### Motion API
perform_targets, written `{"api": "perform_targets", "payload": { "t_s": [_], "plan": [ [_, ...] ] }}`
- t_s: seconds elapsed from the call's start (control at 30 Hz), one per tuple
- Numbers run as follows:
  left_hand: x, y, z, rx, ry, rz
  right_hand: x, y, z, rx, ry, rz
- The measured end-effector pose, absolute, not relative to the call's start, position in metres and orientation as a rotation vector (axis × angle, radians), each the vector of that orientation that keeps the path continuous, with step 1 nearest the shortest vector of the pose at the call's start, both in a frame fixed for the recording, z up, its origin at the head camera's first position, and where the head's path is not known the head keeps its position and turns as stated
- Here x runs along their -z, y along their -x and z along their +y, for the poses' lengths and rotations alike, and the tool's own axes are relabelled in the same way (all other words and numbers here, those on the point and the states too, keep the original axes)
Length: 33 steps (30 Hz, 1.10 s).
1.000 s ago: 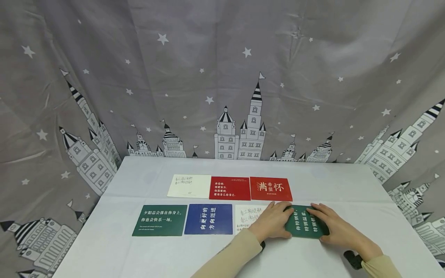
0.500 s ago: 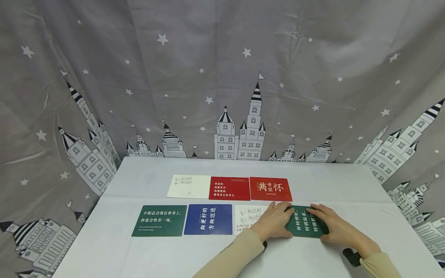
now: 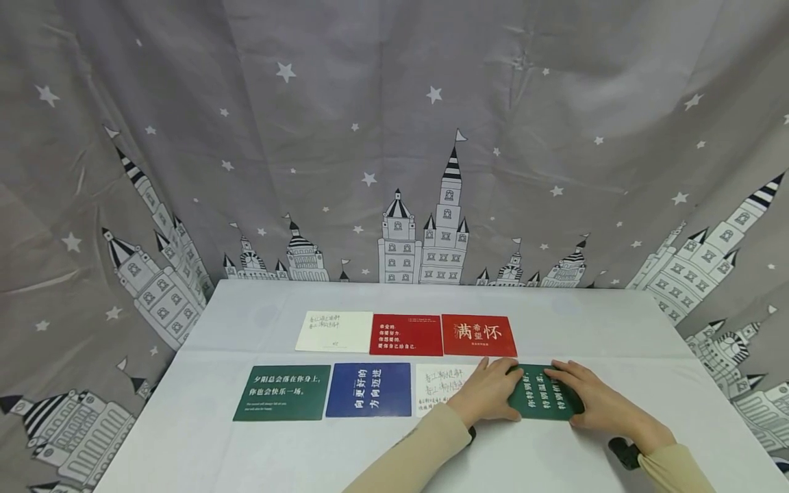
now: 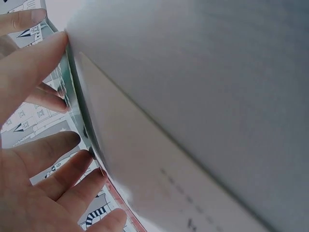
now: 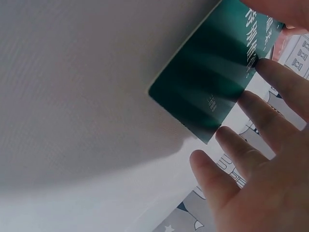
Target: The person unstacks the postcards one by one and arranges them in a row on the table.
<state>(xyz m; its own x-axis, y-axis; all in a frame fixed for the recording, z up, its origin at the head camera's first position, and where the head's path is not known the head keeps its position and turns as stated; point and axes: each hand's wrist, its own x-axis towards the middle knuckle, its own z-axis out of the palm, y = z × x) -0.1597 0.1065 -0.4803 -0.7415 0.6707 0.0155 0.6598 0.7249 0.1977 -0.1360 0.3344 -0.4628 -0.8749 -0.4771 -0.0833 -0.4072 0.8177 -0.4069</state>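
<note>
A green card [image 3: 539, 412] with white lettering lies flat at the right end of the front row, between the two hands. My left hand [image 3: 487, 394] rests at its left edge, thumb at the near corner and fingers toward the far corner, partly covering the white handwritten card [image 3: 433, 390] beside it. On the other side, my right hand [image 3: 599, 409] touches the right edge with thumb and fingers. In the right wrist view, its fingers [image 5: 273, 121] extend over the edge of the green card [image 5: 193, 82]. The left wrist view shows fingers [image 4: 43, 152] spread along the card's edge.
Farther left in the front row lie a blue card [image 3: 368, 390] and another green card [image 3: 281, 394]. Behind them sit a cream handwritten card [image 3: 335, 331] and two red cards, one [image 3: 406, 335] touching the other [image 3: 479, 335]. A grey castle-print curtain [image 3: 394, 103] hangs behind the white tabletop [image 3: 203, 452].
Both hands stay at the green card, which has shifted at most slightly. The head view has tilted a little; the other cards keep their layout.
</note>
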Motion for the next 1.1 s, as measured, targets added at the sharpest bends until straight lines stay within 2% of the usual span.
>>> {"api": "perform_targets", "payload": {
  "t_s": [0.77,1.1],
  "plan": [
    [0.478,0.157,0.102,-0.258,-1.081,2.819,0.466,0.135,0.33,0.596,0.653,2.808],
    [0.469,0.154,0.085,-0.362,-1.053,2.807,0.468,0.13,0.326,0.632,0.659,2.928]
  ]
}}
